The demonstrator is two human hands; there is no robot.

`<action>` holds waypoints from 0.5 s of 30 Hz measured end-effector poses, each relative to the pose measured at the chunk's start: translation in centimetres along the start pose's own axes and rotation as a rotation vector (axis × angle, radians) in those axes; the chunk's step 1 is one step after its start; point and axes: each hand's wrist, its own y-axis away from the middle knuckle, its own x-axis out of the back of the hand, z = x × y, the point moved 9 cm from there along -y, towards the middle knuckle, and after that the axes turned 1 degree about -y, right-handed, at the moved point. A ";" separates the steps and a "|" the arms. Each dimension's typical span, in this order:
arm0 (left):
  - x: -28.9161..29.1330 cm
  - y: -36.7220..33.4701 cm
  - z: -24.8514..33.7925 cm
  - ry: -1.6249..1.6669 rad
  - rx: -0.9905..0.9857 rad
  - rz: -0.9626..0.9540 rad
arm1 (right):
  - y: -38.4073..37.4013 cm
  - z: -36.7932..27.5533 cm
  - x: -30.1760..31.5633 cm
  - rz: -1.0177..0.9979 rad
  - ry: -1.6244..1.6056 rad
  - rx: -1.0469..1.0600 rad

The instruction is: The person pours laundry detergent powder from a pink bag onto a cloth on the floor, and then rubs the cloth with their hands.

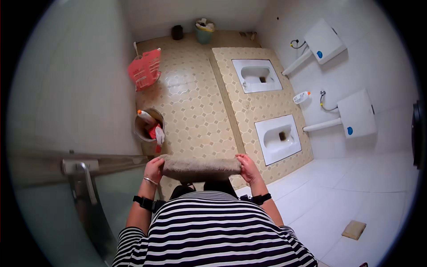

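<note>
1. Mat [202, 165] and striped shirt [204, 227] hide most of the legs [227, 188]
2. Dark thing [418, 133] at the right rim is cut off
3. Bucket [137, 129] is partly hidden inside by a bottle [147, 118]
4. Far-corner things [253, 35] are too small to tell

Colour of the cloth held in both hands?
Greyish brown; the cloth shows best in the head view.

Tiled floor [195, 115] (beige), bucket [141, 132], green bin [203, 37], dark bin [177, 32]

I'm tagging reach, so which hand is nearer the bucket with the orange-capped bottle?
Left. In the picture, the left hand is just below the bucket; the right hand is farther off, to the bucket's lower right.
</note>
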 end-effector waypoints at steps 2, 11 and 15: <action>-0.6 0.4 1.2 0.048 0.082 -0.011 | 1.2 1.2 -0.8 0.017 -0.074 -0.042; -6.0 -15.4 9.3 0.011 0.111 0.032 | -21.0 -8.1 -2.6 -0.051 0.147 -0.132; -6.2 -19.6 12.4 0.095 0.085 0.071 | -27.8 -15.5 -8.0 -0.078 0.237 -0.198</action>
